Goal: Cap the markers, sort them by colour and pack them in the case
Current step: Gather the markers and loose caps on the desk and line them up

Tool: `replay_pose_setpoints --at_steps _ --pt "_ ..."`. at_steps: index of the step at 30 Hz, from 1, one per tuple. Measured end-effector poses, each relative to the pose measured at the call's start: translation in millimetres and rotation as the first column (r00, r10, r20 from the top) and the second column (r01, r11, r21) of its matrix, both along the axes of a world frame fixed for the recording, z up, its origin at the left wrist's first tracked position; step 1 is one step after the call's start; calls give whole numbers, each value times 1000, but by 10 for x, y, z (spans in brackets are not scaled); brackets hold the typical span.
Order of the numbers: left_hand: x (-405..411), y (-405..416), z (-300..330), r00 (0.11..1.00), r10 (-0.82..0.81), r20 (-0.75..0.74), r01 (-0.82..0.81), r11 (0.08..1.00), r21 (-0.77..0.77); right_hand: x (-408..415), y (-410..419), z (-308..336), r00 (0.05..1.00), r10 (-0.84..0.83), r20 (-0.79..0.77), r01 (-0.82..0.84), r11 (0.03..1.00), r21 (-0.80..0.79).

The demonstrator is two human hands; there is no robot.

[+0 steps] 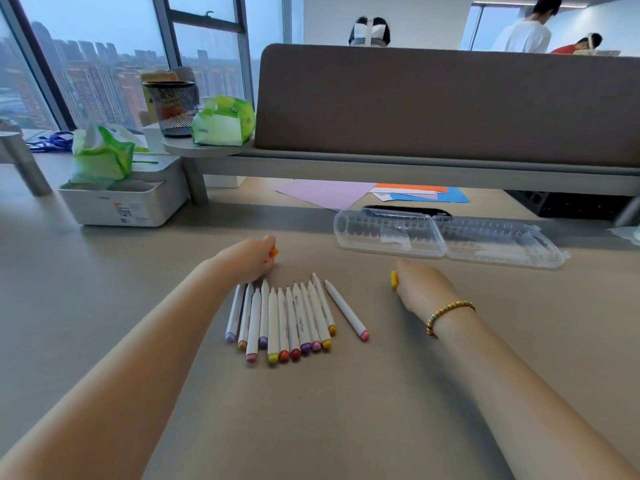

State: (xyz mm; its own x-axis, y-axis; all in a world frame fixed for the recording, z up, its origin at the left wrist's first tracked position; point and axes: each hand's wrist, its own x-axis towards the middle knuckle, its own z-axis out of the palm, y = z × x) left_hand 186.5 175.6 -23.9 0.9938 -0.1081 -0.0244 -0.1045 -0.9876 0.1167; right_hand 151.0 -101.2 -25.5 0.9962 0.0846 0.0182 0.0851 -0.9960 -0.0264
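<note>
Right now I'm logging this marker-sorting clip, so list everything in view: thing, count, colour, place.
markers: about thirteen, white barrels with purple, orange, pink, yellow and red ends, fanned on the desk between the arms
orange cap: one, in the left hand
yellow cap: one, in the right hand
case: one, clear plastic, open, beyond the right hand
paper sheets: several, lilac, orange, blue, under the shelf
mesh cup: one, black, on the shelf
tissue packs: two, green, at left
organiser: one, white, at left
bracelet: one, gold beads, right wrist
hands: left, right
</note>
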Motion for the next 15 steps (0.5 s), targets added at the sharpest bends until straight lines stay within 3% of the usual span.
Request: replay_pose_setpoints --at_steps 6,15 --pt "37 58 25 993 -82 -83 89 993 77 260 462 -37 980 201 15 -201 975 92" --pt "40 121 82 990 -83 -113 77 995 -60 623 922 9 928 370 -49 -345 900 265"
